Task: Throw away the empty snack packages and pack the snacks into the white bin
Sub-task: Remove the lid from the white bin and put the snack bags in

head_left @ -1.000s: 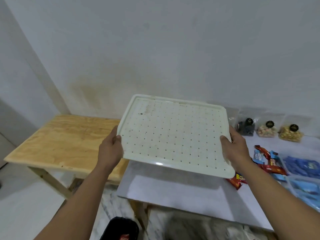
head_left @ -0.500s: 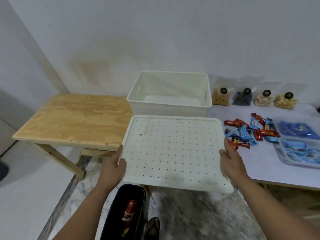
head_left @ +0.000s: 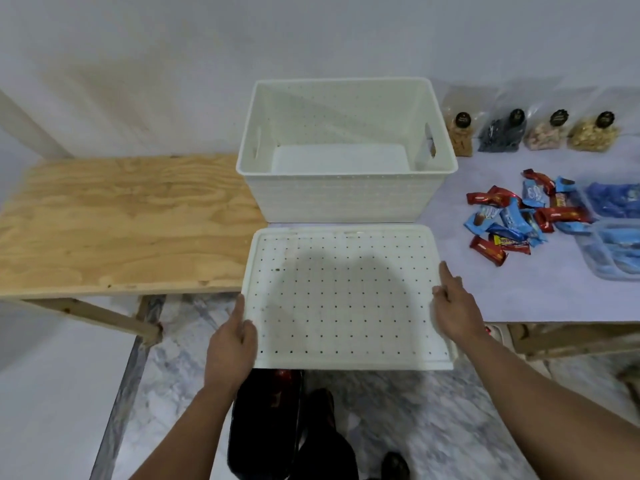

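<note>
**Lid held in front of open bin**

The bin stood open and empty on the white table, snacks to its right. Just before it, the lid was gripped at its left edge by the left hand; the right hand touched the right edge, fingers straight.

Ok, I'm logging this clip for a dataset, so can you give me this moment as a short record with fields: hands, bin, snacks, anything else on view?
left hand: grips the lid's left edge
right hand: on the lid's right edge, fingers straight
lid: white, perforated, in front of the bin, jutting past the table edge
bin: white, open, nothing in it
wrapped snacks: red and blue, loose pile right of the bin
clear bags: four in a row by the wall
black bag: on the floor below the lid
</note>
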